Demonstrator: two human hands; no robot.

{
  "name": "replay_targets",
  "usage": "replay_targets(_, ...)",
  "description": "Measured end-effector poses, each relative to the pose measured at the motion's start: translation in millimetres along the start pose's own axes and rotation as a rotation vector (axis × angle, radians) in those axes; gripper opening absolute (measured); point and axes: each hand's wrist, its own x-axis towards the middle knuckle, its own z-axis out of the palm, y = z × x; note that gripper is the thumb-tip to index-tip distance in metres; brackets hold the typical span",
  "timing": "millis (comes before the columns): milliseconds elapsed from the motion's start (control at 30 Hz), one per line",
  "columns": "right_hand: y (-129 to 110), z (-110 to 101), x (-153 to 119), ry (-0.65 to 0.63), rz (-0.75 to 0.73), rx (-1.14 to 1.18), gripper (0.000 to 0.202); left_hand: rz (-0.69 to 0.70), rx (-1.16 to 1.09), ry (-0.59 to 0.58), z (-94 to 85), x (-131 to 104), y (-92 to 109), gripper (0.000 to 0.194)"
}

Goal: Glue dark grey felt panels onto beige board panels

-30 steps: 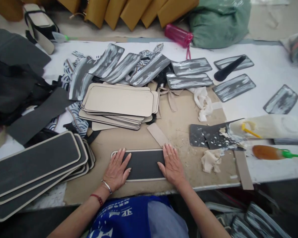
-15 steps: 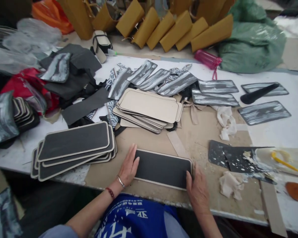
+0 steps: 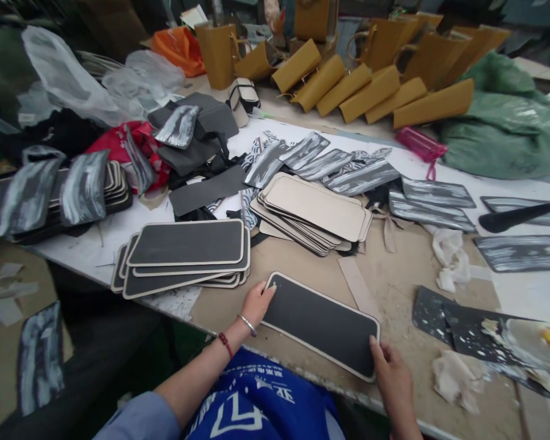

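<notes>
A black panel with a cream border (image 3: 321, 324) lies slightly tilted at the table's front edge, between my hands. My left hand (image 3: 258, 304) grips its upper left end, thumb on top and fingers at the edge. At the right end my right hand (image 3: 389, 366) holds the edge, thumb on the black face. To the left is a fanned stack of similar black panels (image 3: 187, 243). Behind the held panel sits a pile of cream panels (image 3: 314, 205).
Grey-and-white smeared pieces (image 3: 362, 174) lie across the back and right. Mustard bags (image 3: 369, 91) line the rear beside a green sack (image 3: 504, 128). Crumpled tissue (image 3: 458, 376) and a paint-spotted black sheet (image 3: 467, 330) are at the right.
The view has turned left, showing more of the left side. My flat, spread hands have closed on the panel's ends, and the panel is now more slanted.
</notes>
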Motion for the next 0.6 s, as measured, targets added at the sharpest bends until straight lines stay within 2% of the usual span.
replay_targets(100,0,6,-10,0.096,-0.082,-0.09,0.047,0.044,0.022,0.018,4.7,-6,-2,0.035)
replay_targets(200,6,8,-14,0.172,-0.041,-0.163,0.045,0.088,0.026,0.041,5.8,-13,3,0.036)
replay_targets(267,1,6,-10,0.183,-0.019,-0.176,0.045,0.123,0.025,0.075,-0.9,-18,14,0.036)
replay_targets(333,-21,4,-6,0.187,-0.086,-0.14,0.044,0.155,0.027,0.134,-18.0,-21,29,0.035)
replay_targets(433,-86,14,-7,0.21,-0.309,-0.014,0.043,0.18,0.045,0.263,-66.9,-24,56,0.035)
replay_targets(533,-167,40,-16,0.154,-0.5,0.161,0.039,0.168,0.073,0.379,-136.2,-21,83,0.037)
replay_targets(600,-210,60,-22,0.055,-0.596,0.259,0.037,0.131,0.123,0.494,-184.8,-19,94,0.041)
